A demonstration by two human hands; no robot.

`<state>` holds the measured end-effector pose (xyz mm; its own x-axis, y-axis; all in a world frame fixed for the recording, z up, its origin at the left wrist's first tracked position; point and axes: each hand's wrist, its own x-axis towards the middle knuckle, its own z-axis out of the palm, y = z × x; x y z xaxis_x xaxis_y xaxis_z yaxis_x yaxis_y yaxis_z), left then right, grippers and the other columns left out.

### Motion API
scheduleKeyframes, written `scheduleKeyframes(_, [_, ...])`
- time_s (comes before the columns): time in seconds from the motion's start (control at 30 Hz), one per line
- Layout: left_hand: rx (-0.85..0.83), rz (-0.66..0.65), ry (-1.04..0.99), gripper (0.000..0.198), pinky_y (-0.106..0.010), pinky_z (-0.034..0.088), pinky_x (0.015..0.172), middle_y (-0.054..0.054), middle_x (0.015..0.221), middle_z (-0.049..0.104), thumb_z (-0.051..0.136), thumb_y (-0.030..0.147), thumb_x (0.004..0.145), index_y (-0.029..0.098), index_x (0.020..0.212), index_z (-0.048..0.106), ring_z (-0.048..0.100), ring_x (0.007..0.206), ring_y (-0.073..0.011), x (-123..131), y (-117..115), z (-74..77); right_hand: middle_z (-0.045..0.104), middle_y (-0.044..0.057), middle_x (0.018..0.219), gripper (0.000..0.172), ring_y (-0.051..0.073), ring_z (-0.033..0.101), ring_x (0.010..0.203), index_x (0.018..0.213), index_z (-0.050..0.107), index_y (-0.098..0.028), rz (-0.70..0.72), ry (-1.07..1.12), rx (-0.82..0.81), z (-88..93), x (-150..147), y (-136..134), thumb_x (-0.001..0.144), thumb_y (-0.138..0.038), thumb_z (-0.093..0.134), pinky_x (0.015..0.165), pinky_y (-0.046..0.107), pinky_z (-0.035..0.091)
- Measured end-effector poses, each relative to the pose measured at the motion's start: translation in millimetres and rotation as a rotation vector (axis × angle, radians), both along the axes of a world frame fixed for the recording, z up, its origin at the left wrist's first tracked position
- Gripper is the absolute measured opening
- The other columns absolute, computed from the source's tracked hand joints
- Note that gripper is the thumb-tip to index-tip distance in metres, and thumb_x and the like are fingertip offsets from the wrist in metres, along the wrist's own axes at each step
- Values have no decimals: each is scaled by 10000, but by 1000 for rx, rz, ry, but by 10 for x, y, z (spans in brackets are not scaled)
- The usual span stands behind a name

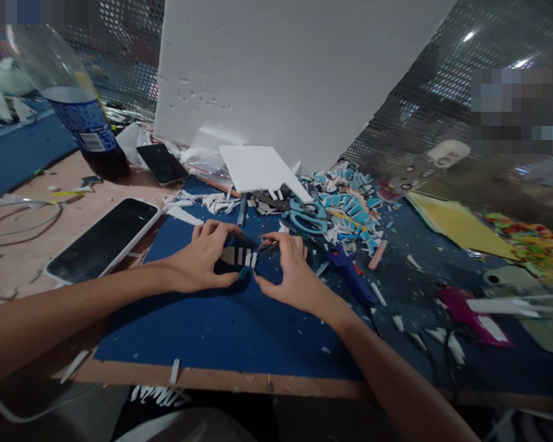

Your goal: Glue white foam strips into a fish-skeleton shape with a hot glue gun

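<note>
A small piece with white and black stripes [242, 256], apparently foam, lies low over the blue mat [212, 331] between my two hands. My left hand [207, 255] curls around its left part, with index finger above and thumb below. From the other side my right hand [295, 267] has its thumb and fingertips at the piece's right end. Both hands have long dark nails. Parts of the piece are hidden by fingers and shadow. Just behind the hands lie light-blue scissors [306, 215] and a white cut foam sheet [260, 169].
Blue and white scraps [350, 209] heap at the back. A blue glue gun [352, 276] lies right of my hand, a magenta glue gun [477, 316] farther right. At left are a white-cased phone [104, 239], a dark phone [162, 163] and a cola bottle [85, 123]. A large white board [276, 73] stands behind.
</note>
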<state>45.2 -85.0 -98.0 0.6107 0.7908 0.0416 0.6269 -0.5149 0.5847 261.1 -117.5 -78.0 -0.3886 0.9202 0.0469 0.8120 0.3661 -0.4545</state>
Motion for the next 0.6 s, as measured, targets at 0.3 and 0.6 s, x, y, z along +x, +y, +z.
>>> scheduleKeyframes(0.3, [66,2,-3,508,-473,331,935,-110,1179,452,549,446,744,202,1156,380,358,1107,-309,27,15,-78,463,118,1109,449,288,399,1068,1149,361,-218,-7,-10,-26,-2,-1,6,759,-297,569,881,433,366])
scheduleKeyframes(0.6, [60,10,-8,456,-459,331,921,-103,1153,459,544,417,749,202,1126,405,363,1087,-298,37,11,-79,456,115,1115,451,293,388,1070,1143,353,-227,6,-12,-16,-22,21,9,755,-303,568,884,442,359])
